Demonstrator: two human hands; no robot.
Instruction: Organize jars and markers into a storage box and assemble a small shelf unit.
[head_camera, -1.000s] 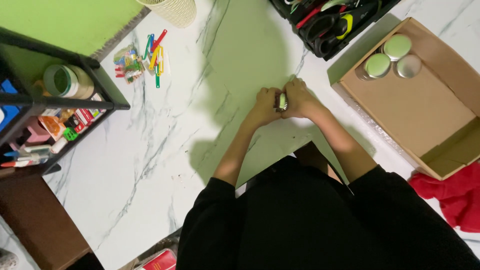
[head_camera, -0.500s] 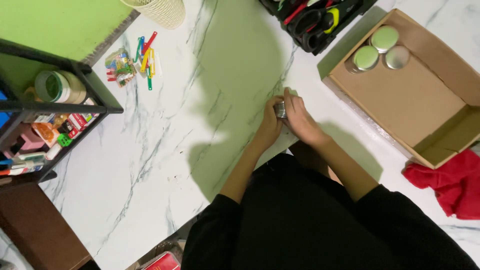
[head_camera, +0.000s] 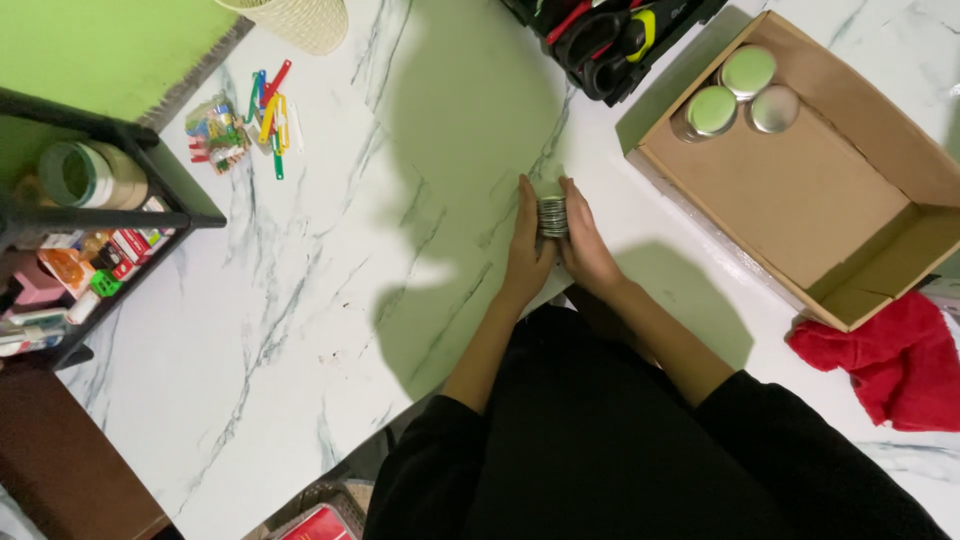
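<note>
Here, white marble table (head_camera: 300, 330), green-lit

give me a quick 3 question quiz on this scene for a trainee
1. True or false: the open brown cardboard box holds three round tins.
2. Multiple choice: what do the left hand and right hand grip between them? A) a red cloth B) a small round silver metal tin C) black scissors
3. Fill in: the crumpled red cloth lies on the white marble table to the person's ____ side.

Key: 1 true: two green-lidded round tins and one plain silver round tin sit in the box's far corner. 2 B. 3 right.
</note>
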